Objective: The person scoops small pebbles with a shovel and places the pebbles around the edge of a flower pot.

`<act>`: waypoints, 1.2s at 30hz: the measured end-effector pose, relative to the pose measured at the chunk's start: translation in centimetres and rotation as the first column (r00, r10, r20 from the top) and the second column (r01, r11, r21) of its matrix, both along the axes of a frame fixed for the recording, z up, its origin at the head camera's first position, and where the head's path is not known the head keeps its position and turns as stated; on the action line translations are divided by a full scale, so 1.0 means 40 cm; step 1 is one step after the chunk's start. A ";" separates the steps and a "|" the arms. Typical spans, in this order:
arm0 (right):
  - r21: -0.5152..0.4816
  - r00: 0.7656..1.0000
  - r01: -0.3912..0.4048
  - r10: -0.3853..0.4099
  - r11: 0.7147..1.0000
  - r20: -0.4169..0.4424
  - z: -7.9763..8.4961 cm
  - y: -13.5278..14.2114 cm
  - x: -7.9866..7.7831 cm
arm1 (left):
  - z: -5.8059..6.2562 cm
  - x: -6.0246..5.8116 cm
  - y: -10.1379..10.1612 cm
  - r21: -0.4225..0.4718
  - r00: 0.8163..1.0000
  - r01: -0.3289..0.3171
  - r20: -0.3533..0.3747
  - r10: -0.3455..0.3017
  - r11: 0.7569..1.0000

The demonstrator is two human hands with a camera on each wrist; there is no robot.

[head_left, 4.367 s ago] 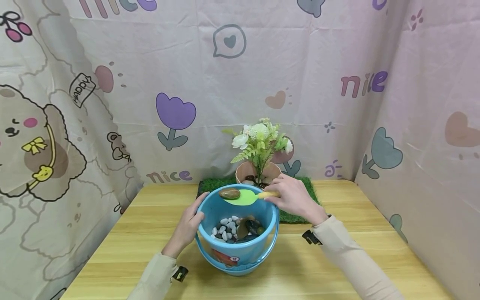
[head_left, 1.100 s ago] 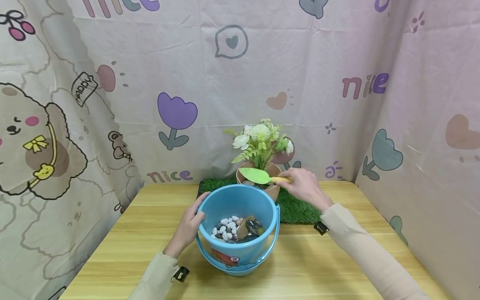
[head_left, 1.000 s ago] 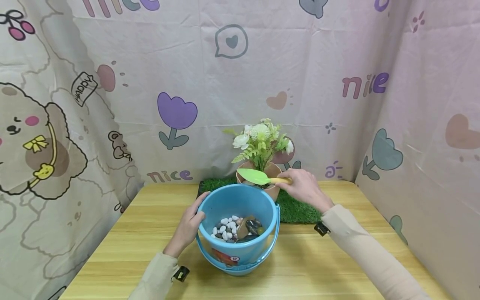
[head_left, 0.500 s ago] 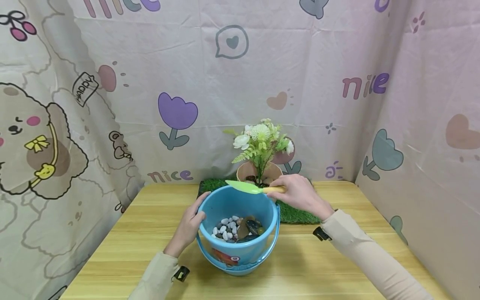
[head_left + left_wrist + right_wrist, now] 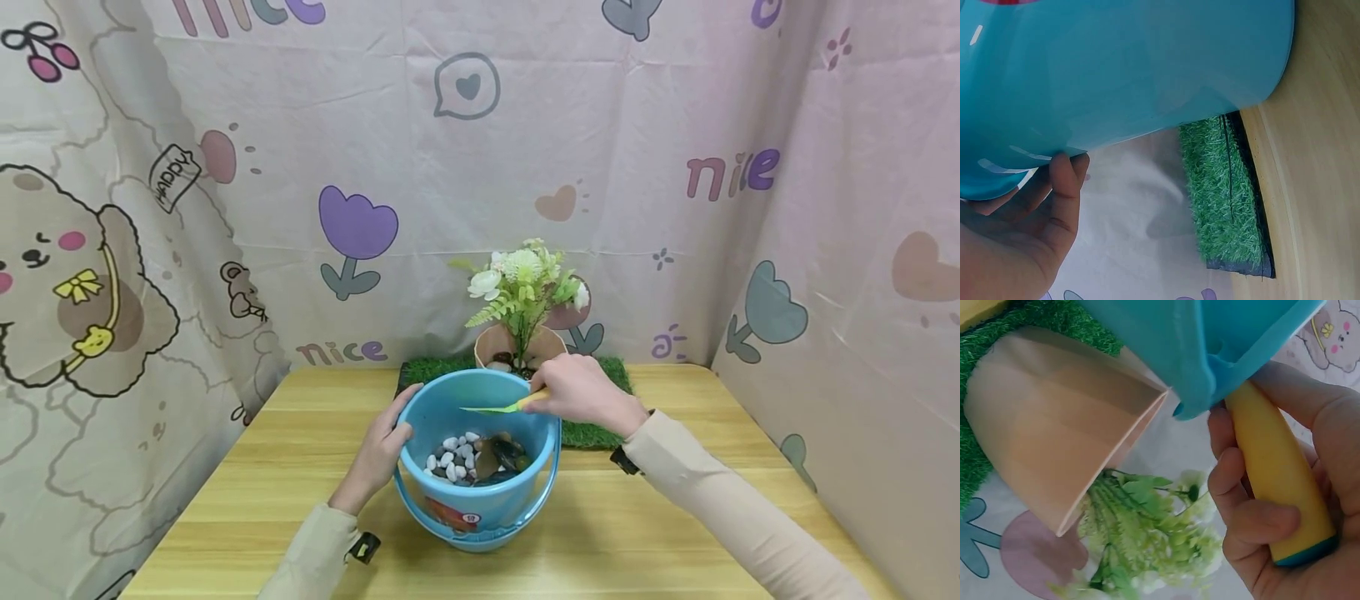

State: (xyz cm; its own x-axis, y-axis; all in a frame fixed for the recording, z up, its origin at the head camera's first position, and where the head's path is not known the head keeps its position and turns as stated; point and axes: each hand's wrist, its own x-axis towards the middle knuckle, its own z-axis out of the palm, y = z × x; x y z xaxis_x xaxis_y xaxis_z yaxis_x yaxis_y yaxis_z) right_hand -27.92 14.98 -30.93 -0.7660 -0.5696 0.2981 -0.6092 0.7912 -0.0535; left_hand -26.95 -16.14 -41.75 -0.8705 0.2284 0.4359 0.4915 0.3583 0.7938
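**Shovel [image 5: 517, 406] over the bucket [image 5: 498, 504], clasped in the right grip [image 5: 583, 392]**

The right grip's fingers curl round the shovel's yellow handle [image 5: 1279, 481]; the green blade [image 5: 487, 409] points to 9 o'clock from that grip, across the bucket's mouth, nearly edge-on to the head camera. Whether the shovel touches the rim cannot be told. The left grip [image 5: 377, 450] grasps the bucket's rim at 10 o'clock. Inside, below the blade, white stones [image 5: 447, 459] lie toward 8 o'clock and dark stones [image 5: 495, 477] toward 5 o'clock. At 1 o'clock from the bucket, a pot [image 5: 547, 346] of white flowers [image 5: 521, 271] stands on a green mat [image 5: 588, 435] on the surface [image 5: 300, 458].
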 end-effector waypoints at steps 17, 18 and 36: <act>0.115 0.996 0.001 -0.011 0.993 0.085 0.059 -0.050 0.019 | 0.003 0.002 0.003 0.010 1.000 0.005 0.004 -0.005 1.000; 0.121 0.996 0.008 -0.019 0.993 0.091 0.065 -0.052 0.019 | 0.004 0.002 0.003 0.012 1.000 0.006 0.005 -0.006 1.000; 0.290 0.974 -0.009 -0.058 0.957 0.220 0.093 -0.110 0.049 | 0.001 0.000 0.002 0.009 1.000 -0.006 0.008 0.006 1.000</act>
